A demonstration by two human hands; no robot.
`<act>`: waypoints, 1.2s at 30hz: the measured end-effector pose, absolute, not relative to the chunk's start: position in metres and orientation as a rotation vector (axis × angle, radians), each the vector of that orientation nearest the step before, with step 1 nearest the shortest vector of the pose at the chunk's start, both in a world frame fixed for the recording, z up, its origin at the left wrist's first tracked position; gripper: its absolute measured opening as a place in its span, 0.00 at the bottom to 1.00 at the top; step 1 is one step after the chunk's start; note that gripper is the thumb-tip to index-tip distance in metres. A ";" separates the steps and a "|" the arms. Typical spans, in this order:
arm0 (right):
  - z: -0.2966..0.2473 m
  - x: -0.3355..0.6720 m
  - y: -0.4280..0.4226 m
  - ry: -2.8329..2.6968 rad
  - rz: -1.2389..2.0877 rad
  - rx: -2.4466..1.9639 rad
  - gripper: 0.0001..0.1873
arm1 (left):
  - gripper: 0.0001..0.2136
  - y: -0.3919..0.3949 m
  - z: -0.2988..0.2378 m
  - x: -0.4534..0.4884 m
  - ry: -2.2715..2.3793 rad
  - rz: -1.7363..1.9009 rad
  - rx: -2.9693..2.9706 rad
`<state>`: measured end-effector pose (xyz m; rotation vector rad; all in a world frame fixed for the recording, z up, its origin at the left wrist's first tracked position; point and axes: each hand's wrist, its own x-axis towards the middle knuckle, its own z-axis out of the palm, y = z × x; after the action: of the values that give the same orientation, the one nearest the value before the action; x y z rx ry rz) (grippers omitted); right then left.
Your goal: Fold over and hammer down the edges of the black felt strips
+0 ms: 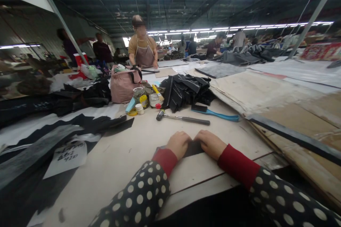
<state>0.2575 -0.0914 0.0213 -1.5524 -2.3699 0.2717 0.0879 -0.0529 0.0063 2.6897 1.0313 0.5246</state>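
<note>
A small piece of dark fabric (194, 149) lies on the pale worktable in front of me. My left hand (180, 144) grips its far edge on the left, fingers curled and pressed together. On the other side my right hand (211, 143) pinches the same edge, close to the left. The fingertips are partly hidden behind the hands. Just beyond them lies a hammer (186, 118) with a dark grip. A blue-handled brush (215, 112) rests to its right, and a heap of dark fabric pieces (183, 90) is stacked behind.
A pink bag (124, 85), a glass jar (140, 96), a small white bottle (139, 109) and a yellow paintbrush (157, 92) stand at the back. Dark cloth with a handwritten paper (68, 158) spreads left. Cardboard sheets (301, 113) lie right. A person in an apron (144, 51) stands across the table.
</note>
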 end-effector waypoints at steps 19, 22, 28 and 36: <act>0.024 0.234 -0.097 -2.355 0.201 -1.683 0.11 | 0.13 -0.049 0.008 0.052 1.072 0.597 2.355; 0.024 0.231 -0.091 -2.368 0.345 -1.579 0.19 | 0.13 -0.050 0.006 0.055 1.117 0.613 2.359; 0.024 0.217 -0.097 -2.566 0.134 -1.568 0.16 | 0.12 -0.056 0.009 0.057 1.078 0.521 2.569; 0.030 0.205 -0.104 -2.560 -0.022 -1.673 0.12 | 0.12 -0.048 0.013 0.034 0.987 0.486 2.469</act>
<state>0.2051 -0.1035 0.0297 -1.6727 -2.5599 -0.0220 0.0337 -0.0477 0.0131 2.4691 0.9868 0.4856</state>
